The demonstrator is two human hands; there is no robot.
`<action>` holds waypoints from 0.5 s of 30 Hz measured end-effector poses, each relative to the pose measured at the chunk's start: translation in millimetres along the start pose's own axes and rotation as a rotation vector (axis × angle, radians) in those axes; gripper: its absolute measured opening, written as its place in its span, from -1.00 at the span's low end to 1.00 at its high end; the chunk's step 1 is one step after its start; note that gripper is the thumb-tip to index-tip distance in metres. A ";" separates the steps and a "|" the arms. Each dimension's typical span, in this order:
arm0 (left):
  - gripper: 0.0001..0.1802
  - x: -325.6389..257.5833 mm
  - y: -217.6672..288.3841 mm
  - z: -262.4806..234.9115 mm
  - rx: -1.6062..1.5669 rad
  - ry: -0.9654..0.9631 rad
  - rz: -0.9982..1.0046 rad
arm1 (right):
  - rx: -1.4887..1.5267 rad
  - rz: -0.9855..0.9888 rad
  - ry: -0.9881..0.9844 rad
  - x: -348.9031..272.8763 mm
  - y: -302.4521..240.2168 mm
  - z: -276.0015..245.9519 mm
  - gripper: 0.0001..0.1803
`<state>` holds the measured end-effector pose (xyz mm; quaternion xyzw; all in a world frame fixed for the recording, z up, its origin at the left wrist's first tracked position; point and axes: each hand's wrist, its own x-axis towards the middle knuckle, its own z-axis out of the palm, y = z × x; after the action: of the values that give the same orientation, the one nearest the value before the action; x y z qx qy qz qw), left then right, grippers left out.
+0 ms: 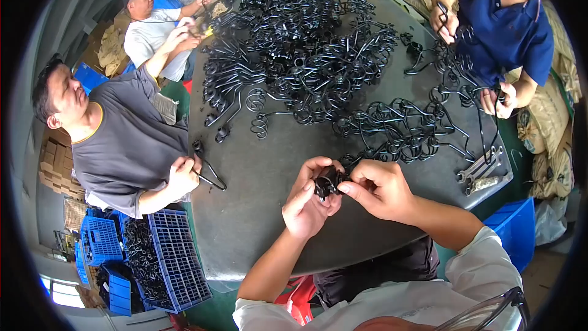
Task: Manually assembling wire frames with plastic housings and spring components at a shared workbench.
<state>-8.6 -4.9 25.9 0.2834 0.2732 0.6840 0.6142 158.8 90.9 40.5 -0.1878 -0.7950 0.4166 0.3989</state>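
Observation:
Close to the near edge of the table, my left hand point(304, 205) is closed around a small glossy black part point(329, 182), cradling it between thumb and fingers. From the other side my right hand point(381, 191) pinches its edge with thumb and bent forefinger. The fingers hide much of this part, so its exact kind cannot be told. Just beyond my hands lies a row of black coiled springs with long bent arms point(401, 127). Behind them rises a large heap of similar black springs and small black fittings point(300, 43).
The dark grey table point(257, 227) carries wrenches point(478, 168) at its right corner. A co-worker in navy point(511, 30) handles springs at the right. Two more people work along the left side; the nearer holds a bent rod point(211, 175). Blue crates point(184, 263) stand at the lower left.

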 end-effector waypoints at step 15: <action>-0.53 -0.9 -11.0 9.1 0.195 0.187 0.131 | -0.043 -0.146 -0.002 -4.7 2.3 0.0 -0.77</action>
<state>5.6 -4.5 24.2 0.2941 0.3755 0.7162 0.5095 161.6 89.3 36.4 -0.1377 -0.8158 0.3693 0.4232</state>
